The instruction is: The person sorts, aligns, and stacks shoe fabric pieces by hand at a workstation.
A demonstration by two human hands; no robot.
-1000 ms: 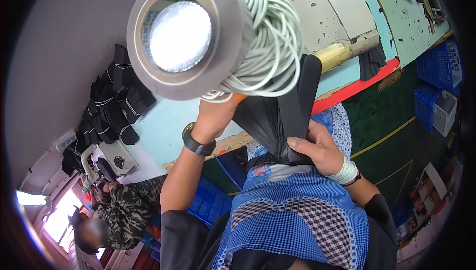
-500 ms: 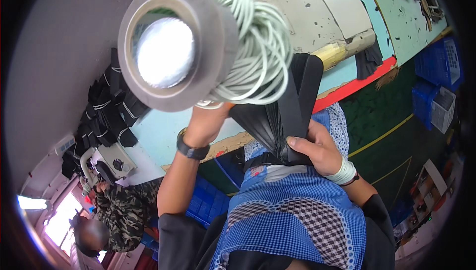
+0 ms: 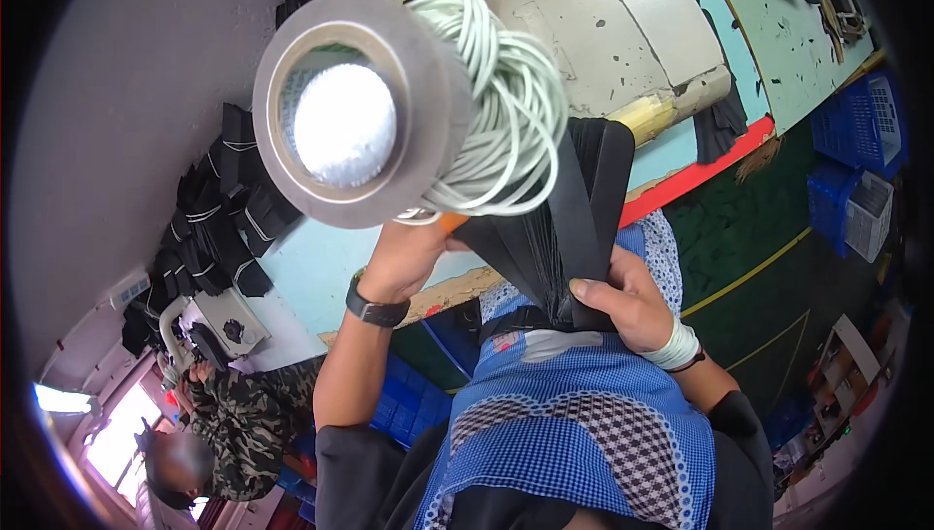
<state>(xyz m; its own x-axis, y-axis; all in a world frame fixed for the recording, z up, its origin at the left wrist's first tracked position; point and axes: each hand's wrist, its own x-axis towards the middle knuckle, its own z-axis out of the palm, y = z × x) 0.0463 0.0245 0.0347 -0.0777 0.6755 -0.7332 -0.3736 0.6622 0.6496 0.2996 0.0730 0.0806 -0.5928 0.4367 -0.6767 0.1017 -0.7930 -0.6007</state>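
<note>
A folded stack of black fabric strips (image 3: 584, 223) stands tilted over my lap, reaching up to the table's edge. My right hand (image 3: 637, 308) is closed on its lower right side, the thumb lying across the front. At the left side of the stack, my left hand (image 3: 404, 262) is curled, with a small orange piece (image 3: 452, 221) showing at its fingers. Most of those fingers are hidden, so what they hold is unclear. A large grey ring (image 3: 428, 111) and a loose bundle of pale green-white cord (image 3: 511, 111) loom in front, covering part of the stack.
The light-blue table (image 3: 302, 262) carries a beige machine (image 3: 603, 34). Tied black bundles (image 3: 224, 209) are heaped at the left. A person in camouflage clothing (image 3: 258, 423) is at the lower left, near another machine (image 3: 229, 326). Blue crates (image 3: 856, 131) stand on the right.
The ring has shifted slightly down and right in view, and the table and machine sit slightly lower. More of the orange piece shows beside my left hand. My right hand keeps its hold.
</note>
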